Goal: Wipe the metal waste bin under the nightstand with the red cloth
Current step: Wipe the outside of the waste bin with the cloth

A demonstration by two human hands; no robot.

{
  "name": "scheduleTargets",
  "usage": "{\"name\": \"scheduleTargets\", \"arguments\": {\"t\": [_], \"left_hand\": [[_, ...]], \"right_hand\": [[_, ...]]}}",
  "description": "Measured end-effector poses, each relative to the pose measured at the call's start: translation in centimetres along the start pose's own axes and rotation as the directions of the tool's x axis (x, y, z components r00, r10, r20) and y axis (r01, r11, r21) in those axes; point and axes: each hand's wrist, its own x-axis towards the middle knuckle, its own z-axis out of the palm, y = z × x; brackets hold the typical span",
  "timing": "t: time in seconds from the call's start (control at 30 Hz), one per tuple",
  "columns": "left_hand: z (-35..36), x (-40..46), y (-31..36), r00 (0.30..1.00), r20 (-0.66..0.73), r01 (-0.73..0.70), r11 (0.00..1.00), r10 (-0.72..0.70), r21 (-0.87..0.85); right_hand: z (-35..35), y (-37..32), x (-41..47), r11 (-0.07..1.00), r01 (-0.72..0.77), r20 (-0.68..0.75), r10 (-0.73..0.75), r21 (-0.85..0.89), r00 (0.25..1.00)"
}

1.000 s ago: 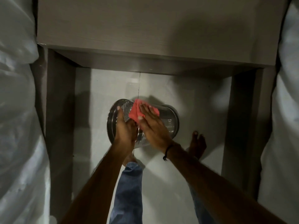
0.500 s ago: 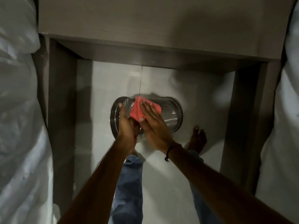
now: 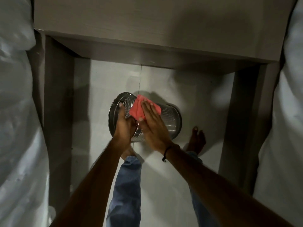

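Note:
The perforated metal waste bin (image 3: 170,117) is tipped on its side above the tiled floor, its open rim to the left. My left hand (image 3: 123,124) grips that rim and holds the bin. My right hand (image 3: 153,123) lies flat, fingers spread, pressing the red cloth (image 3: 137,109) against the bin's upper wall. The cloth is folded and partly hidden under my fingers. A dark band circles my right wrist.
The grey nightstand (image 3: 147,30) spans the top, with its two side panels (image 3: 57,112) standing left and right of the floor gap. White bedding (image 3: 16,128) lies on both sides. My bare foot (image 3: 197,140) and jeans leg (image 3: 127,185) are on the floor tiles.
The cloth and my right hand have slid slightly along the bin's wall, and the bin has turned a little in my left hand. The view has shifted a bit.

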Motion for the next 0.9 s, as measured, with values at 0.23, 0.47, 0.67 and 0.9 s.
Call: {"name": "scheduleTargets", "arguments": {"t": [0.23, 0.47, 0.67, 0.9], "left_hand": [[0.0, 1.7, 3.5, 0.982, -0.187, -0.011, 0.993, -0.011, -0.115], [1.3, -0.2, 2.2, 0.999, -0.006, -0.033, 0.989, 0.034, 0.146], [3.5, -0.4, 2.7, 0.985, 0.089, -0.170, 0.890, 0.146, 0.423], [4.1, 3.5, -0.5, 0.993, 0.114, -0.046, 0.858, -0.015, 0.512]], "right_hand": [[0.8, -0.1, -2.4, 0.997, 0.070, 0.107, -0.066, -0.033, 0.992], [-1.2, -1.4, 1.2, 0.960, -0.136, -0.014, 0.144, 0.244, 0.990], [-3.8, -3.1, 3.9, 0.794, -0.204, -0.124, 0.331, 0.573, 0.936], [-5.2, 0.1, 5.7, 0.734, -0.375, -0.088, 0.507, 0.566, 0.858]]}}
